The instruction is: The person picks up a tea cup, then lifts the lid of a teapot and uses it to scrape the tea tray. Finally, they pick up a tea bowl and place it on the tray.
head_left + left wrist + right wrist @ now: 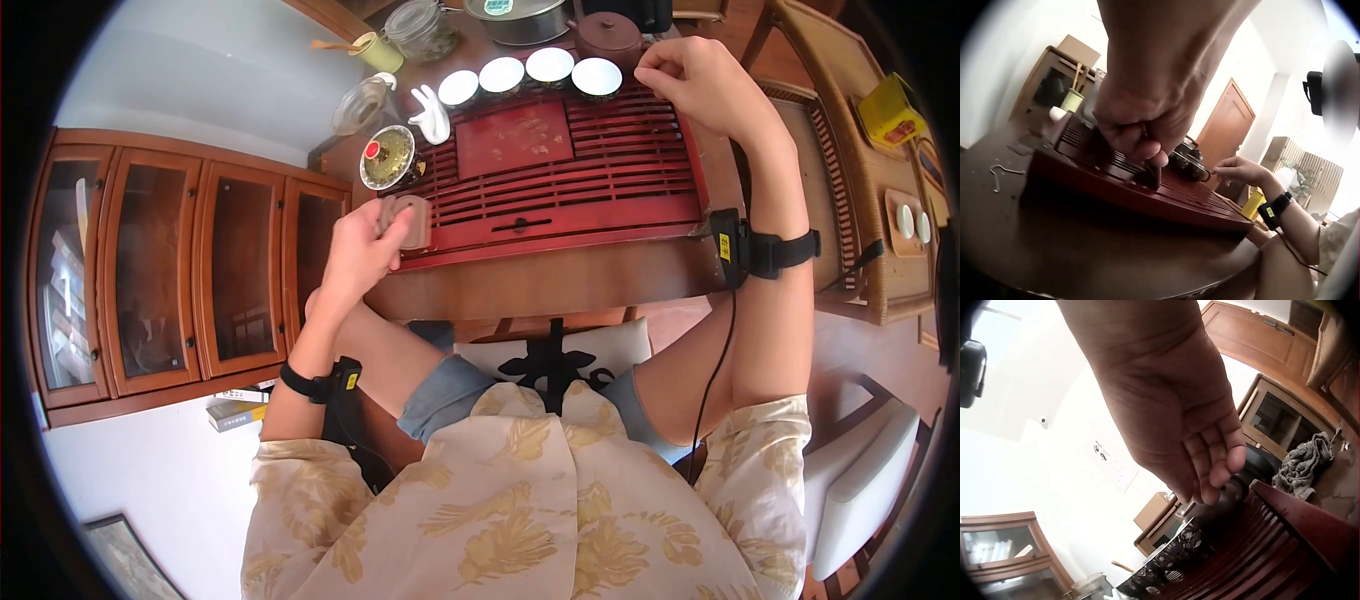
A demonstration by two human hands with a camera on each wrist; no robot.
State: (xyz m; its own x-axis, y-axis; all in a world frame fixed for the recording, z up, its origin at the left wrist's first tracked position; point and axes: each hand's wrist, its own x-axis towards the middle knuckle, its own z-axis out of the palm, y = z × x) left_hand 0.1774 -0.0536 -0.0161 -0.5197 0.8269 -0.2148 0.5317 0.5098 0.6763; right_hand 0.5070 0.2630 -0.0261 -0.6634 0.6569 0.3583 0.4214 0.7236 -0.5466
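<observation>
At the near left corner of the red slatted tea tray (620,222), the left hand (362,250) pinches a brownish, squarish flat piece (416,222); in the left wrist view the fingers of that hand (1147,125) are curled and largely hide it. Beyond it stands a lidded patterned bowl (391,157) with a red spot on top. The right hand (705,85), its fingers loosely bent and holding nothing, hovers beside the rightmost of several white-lined cups (597,78). From the right wrist, the hand (1179,412) shows its palm; the cups' dark patterned sides (1169,559) lie below.
A white figurine (430,115) stands left of the cups. Behind are a brown teapot (608,36), a metal pot (520,22), a glass jar (420,30) and a green cup with a wooden tool (378,52). A grey cloth (1305,465) lies beyond the tray's far side.
</observation>
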